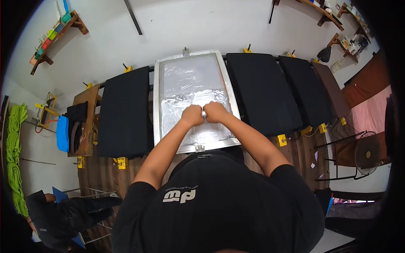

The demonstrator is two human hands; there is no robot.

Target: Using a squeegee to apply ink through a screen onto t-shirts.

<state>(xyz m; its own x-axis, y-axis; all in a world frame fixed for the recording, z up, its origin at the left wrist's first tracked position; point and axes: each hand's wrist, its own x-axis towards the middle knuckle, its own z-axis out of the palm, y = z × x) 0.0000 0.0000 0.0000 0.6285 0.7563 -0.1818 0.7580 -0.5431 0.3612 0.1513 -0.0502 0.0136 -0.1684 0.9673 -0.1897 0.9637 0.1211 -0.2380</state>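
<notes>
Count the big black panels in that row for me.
3: one panel left of the silver frame, a second panel just right of it, and a third panel farther right. The frame may hide another.

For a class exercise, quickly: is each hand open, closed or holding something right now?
Left hand: closed, holding a silvery bar.
Right hand: closed, holding the same silvery bar.
</notes>
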